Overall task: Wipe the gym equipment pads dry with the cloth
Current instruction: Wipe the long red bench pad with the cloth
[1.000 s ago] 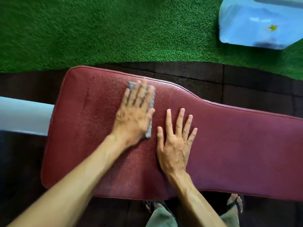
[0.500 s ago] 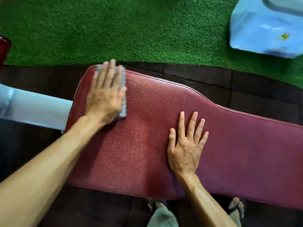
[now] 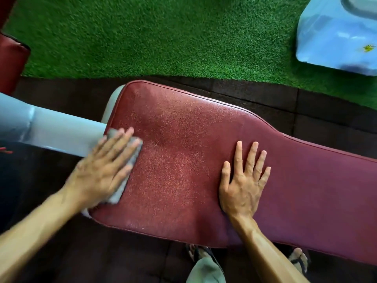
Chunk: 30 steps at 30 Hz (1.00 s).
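A long dark-red bench pad (image 3: pixel 193 160) runs from the middle left to the right edge, narrowing toward the right. My left hand (image 3: pixel 104 168) lies flat on a grey cloth (image 3: pixel 124 184) and presses it onto the pad's left end, near the edge. Only strips of the cloth show beside the palm and above the fingertips. My right hand (image 3: pixel 242 180) rests flat on the middle of the pad, fingers spread, holding nothing. The pad's surface looks speckled and shiny between the two hands.
A grey metal frame tube (image 3: pixel 51 133) runs left from under the pad. Green artificial turf (image 3: pixel 163 37) lies beyond dark rubber floor tiles (image 3: pixel 265 99). A pale blue container (image 3: pixel 336 33) stands at the top right, another red pad (image 3: pixel 10 58) at the far left. My sandalled feet (image 3: pixel 298 260) show below.
My left hand has slid the cloth from the pad's far left corner down toward the near left edge. The right hand stays flat on the pad. The view has shifted left.
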Tool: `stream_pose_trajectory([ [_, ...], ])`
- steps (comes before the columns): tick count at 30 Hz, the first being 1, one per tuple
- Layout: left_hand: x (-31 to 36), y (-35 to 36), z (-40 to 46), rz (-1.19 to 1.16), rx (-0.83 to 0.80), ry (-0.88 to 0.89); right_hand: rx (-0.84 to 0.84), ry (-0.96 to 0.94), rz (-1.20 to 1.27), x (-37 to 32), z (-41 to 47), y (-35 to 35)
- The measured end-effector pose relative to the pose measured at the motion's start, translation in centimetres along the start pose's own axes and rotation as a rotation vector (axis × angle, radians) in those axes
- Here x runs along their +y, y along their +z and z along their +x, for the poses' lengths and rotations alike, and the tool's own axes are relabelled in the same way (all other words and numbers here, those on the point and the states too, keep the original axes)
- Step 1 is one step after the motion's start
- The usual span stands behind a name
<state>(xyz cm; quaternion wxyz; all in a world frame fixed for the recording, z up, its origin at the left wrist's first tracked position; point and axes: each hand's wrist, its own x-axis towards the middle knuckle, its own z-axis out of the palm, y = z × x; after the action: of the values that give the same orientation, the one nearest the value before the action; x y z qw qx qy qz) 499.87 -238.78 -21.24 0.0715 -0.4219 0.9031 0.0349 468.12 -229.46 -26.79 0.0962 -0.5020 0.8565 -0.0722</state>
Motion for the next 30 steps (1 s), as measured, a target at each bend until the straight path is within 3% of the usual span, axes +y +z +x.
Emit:
stream_pose_trajectory([
  [6,4.2,-0.1,14.3,-0.093,0.212,-0.399,0.011,-0.015,0.0,0.1,0.0,0.1],
  [8,7.3,0.5,14.3,-0.124,0.223,-0.339,0.017,-0.018,0.001,0.2,0.0,0.1],
  [11,11.6,1.1,7.8,-0.146,0.101,-0.081,0.018,-0.027,0.003,0.2,0.0,0.1],
  [15,8.9,0.9,-2.7,-0.052,-0.032,0.069,0.015,-0.025,0.012,0.4,0.0,0.2],
  [17,4.6,0.7,-3.9,-0.008,-0.043,0.032,0.023,-0.02,0.005,0.2,-0.1,0.2],
  [20,1.3,0.5,1.2,-0.038,0.031,-0.113,0.025,-0.007,-0.001,0.1,-0.1,0.2],
  [25,6.7,-0.1,15.2,-0.112,0.181,-0.305,0.027,-0.025,0.02,0.4,0.0,0.2],
  [27,10.1,0.3,16.2,-0.155,0.188,-0.278,0.023,-0.032,0.041,0.6,0.0,0.0],
  [30,14.2,1.0,11.0,-0.169,0.124,-0.114,0.02,-0.046,0.064,0.7,0.1,-0.2],
])
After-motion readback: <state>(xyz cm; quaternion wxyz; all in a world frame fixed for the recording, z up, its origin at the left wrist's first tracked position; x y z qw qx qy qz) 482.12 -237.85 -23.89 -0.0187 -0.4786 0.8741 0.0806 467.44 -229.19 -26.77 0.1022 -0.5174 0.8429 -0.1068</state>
